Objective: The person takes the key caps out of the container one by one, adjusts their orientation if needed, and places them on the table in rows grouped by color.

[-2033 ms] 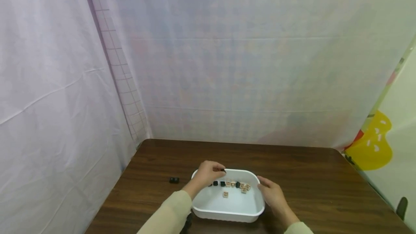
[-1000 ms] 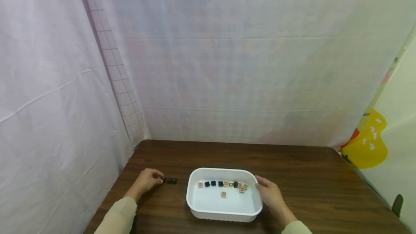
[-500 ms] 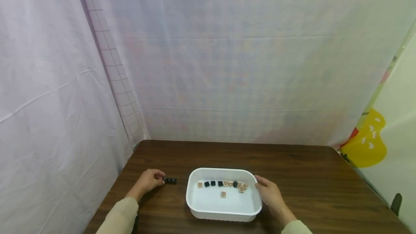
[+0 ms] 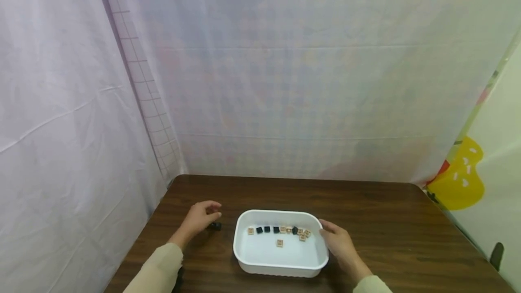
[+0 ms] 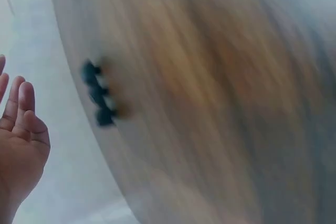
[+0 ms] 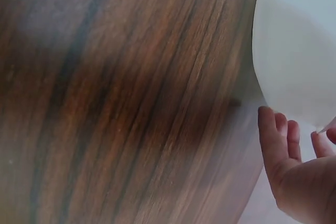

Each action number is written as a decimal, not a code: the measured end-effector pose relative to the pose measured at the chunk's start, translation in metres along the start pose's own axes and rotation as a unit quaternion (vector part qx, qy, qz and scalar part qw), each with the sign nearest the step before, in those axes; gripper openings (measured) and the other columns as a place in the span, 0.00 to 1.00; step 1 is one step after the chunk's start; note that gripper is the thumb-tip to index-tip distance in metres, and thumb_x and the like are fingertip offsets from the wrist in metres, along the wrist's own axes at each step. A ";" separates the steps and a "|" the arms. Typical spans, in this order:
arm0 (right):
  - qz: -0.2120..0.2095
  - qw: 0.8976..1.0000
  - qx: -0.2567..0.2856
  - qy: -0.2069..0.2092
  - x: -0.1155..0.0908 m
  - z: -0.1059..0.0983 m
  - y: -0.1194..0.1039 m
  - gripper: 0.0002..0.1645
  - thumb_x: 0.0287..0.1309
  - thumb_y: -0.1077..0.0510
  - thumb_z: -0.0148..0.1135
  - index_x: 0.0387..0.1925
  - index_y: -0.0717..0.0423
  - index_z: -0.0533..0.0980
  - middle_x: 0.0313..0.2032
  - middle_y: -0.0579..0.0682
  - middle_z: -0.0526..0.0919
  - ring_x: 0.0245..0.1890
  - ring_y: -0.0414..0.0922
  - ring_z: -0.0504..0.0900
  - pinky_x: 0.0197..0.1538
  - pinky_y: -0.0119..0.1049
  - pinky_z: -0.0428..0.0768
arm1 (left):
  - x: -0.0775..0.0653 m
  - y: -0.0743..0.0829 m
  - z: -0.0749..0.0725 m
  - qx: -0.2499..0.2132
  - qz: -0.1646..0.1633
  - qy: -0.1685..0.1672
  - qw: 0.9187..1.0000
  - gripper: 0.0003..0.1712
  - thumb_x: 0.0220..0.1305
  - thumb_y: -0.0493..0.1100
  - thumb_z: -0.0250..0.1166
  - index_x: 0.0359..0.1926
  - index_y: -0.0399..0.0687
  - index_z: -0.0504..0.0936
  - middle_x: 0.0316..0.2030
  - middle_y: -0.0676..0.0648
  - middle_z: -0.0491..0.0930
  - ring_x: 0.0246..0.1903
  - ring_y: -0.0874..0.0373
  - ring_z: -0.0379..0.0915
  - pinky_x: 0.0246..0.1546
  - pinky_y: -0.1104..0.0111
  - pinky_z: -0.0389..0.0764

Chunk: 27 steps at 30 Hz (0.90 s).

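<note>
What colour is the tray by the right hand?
White; the tray shows best in the head view.

Table (image 4: 374, 220), lower frame: top showed dark wood grain, smooth, with a faint sheen. Tray (image 4: 281, 257), lower centre: looked like white plastic, smooth, softly glossy. Black pieces (image 4: 267, 229) inside appeared plastic; tan pieces (image 4: 280, 243) were too small to judge. Back sheet (image 4: 301, 85), upper centre: looked thin, cloth-like, lightly creased. Curtain (image 4: 61, 94), far left: seemed matt cloth, wrinkled. Sleeves (image 4: 158, 266), bottom: appeared matt cloth.
</note>
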State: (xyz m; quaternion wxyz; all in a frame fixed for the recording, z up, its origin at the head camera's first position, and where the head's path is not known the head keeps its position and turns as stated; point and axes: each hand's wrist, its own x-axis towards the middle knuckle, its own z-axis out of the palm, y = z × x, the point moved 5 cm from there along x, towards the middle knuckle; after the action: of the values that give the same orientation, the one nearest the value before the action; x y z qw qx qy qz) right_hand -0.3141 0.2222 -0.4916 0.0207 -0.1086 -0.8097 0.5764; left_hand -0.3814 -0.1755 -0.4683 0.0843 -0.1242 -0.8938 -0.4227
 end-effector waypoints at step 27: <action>-0.012 0.999 0.033 -0.040 0.003 -0.001 0.000 0.30 0.61 0.69 0.49 0.65 0.71 0.67 0.62 0.75 0.69 0.55 0.63 0.77 0.51 0.51 0.80 | 0.000 0.105 0.118 0.096 0.076 -0.122 0.985 0.13 0.56 0.40 0.73 0.43 0.43 0.86 0.35 0.47 0.81 0.34 0.59 0.74 0.36 0.66 0.76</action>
State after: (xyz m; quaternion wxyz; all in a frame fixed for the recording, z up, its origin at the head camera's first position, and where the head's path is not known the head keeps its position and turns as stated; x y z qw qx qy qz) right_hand -0.3172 0.2238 -0.4916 -0.0009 -0.0754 -0.7918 0.6061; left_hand -0.3559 -0.0199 -0.4656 0.0184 -0.2338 -0.9217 -0.3089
